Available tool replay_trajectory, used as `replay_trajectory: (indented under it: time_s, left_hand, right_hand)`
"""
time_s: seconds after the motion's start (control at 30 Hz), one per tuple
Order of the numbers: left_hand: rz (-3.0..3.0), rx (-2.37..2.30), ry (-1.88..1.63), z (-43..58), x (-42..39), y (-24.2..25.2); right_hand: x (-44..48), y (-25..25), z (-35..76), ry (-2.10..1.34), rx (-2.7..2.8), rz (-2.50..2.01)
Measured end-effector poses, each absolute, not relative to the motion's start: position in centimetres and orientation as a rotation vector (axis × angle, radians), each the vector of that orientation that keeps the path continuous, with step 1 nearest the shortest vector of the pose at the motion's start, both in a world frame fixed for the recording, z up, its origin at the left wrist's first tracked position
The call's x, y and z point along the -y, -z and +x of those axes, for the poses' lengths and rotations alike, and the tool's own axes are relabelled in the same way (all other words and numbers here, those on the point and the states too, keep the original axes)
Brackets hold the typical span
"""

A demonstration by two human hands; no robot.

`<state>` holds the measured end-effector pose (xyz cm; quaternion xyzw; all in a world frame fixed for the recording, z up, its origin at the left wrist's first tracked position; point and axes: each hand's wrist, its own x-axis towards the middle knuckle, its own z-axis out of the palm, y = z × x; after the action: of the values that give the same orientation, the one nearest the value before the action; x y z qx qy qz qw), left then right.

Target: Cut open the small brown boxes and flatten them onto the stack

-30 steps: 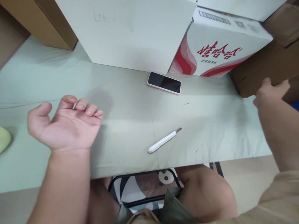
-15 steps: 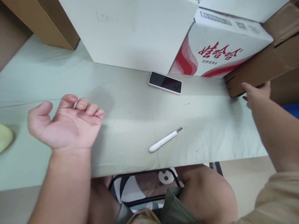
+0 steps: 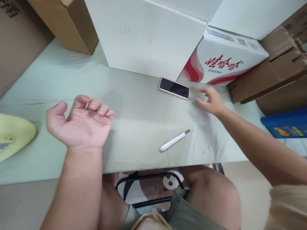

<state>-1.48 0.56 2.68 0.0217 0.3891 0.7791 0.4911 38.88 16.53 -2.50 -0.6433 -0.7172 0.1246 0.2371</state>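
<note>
My left hand (image 3: pixel 80 123) is palm up over the left part of the table, its fingers loosely curled and apart, holding nothing. Just right of a black-screened phone (image 3: pixel 174 88), my right hand (image 3: pixel 211 100) reaches in with thumb and fingers apart and nothing between them. The phone lies flat against the foot of a large white box (image 3: pixel 148 41). A white utility knife (image 3: pixel 173 141) with its blade out rests nearer the table's front edge, between the two hands.
A white and red carton (image 3: pixel 218 60) stands behind my right hand. Brown cardboard boxes (image 3: pixel 268 70) and a blue package (image 3: pixel 287 123) are at the right. On the left are a yellow-green object (image 3: pixel 18 134) and a tall brown box (image 3: pixel 72 25). The cloth-covered table (image 3: pixel 134 127) ends above my knees.
My right hand has moved left from the brown boxes to beside the phone. The view has shifted a little, and my left hand keeps its pose.
</note>
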Motion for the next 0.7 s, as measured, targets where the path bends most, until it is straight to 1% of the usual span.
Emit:
replay_trajectory:
  time_s: [0.07, 0.1, 0.17, 0.27, 0.43, 0.7]
  left_hand:
    - [0.05, -0.925, -1.883, -1.5, -0.3, -2.7]
    - [0.052, -0.916, -1.875, -1.6, -0.2, -2.7]
    - [0.058, -0.905, -1.838, -1.8, 0.3, -2.6]
    - [0.105, -0.892, -1.774, -2.4, 1.2, -2.3]
    - [0.152, -0.836, -1.758, -3.3, 2.1, -1.4]
    - [0.199, -0.83, -1.757, -2.7, 1.8, -1.5]
  right_hand:
    - [-19.1, 2.5, 33.9, -0.444, 2.409, -1.544]
    - [-20.4, 2.5, 31.6, -0.449, 2.523, -1.519]
    - [-22.7, 2.2, 27.9, -0.467, 2.651, -1.62]
    - [-24.9, 1.7, 25.5, -0.48, 2.729, -1.807]
    - [-25.4, 1.4, 26.2, -0.492, 2.812, -1.752]
    - [-24.6, 1.6, 26.5, -0.486, 2.721, -1.865]
